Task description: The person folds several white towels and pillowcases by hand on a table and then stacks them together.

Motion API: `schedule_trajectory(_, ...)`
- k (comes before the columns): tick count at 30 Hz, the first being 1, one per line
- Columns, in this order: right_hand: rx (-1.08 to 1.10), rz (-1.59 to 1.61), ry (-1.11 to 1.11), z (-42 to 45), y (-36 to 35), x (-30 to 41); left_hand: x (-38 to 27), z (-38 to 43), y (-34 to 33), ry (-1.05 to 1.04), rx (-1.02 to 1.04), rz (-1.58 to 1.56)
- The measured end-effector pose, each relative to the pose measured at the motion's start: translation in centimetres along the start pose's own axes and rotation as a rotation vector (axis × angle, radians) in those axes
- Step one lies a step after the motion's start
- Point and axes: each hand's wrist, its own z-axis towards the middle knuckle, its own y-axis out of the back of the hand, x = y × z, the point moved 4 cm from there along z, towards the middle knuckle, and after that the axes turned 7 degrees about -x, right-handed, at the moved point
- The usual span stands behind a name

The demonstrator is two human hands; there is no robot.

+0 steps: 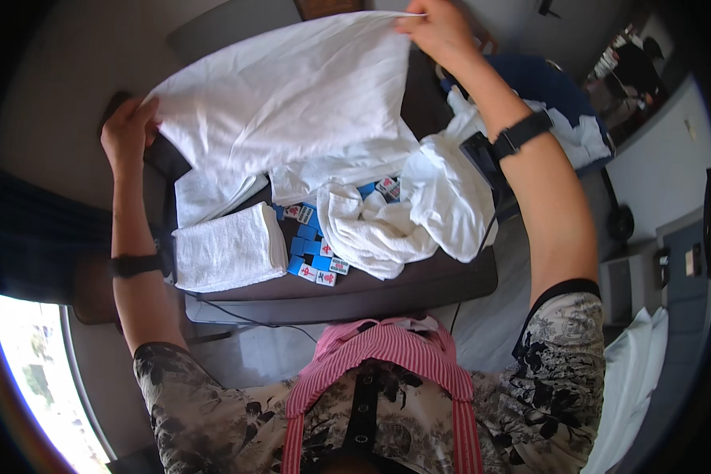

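Observation:
A white cloth (290, 89) is stretched out in the air above the far part of a dark table (343, 299). My left hand (127, 133) pinches its left corner, and my right hand (441, 29) grips its upper right corner. The cloth's lower edge droops over white fabric on the table. Nearer to me lies a stack of folded white towels (231, 246), with another folded white cloth (213, 192) behind it. A crumpled white towel (373, 231) and a bunched white cloth (447, 195) lie at the right.
Several blue-backed mahjong tiles (317, 249) are scattered between the towels. More white laundry (569, 136) rests on a dark blue holder (521, 77) at the far right. A dark cable (255, 322) hangs by the table's front edge. White fabric (634, 367) stands at lower right.

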Motion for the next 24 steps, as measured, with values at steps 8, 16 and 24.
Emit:
schedule_trajectory(8, 0.188, -0.076, -0.048, -4.7, -9.0, -16.3, 15.3, -7.7, -13.3, -0.158, 0.049, 0.128)
schedule_trajectory(16, 0.713, -0.309, -0.050, -16.4, -14.4, -29.1, 22.7, -18.1, -21.3, -0.013, 0.560, 0.431)
schedule_trajectory(24, 0.948, -0.173, -0.233, -14.6, -14.7, -31.3, 21.0, -17.6, -22.5, -0.029, 0.767, 0.641)
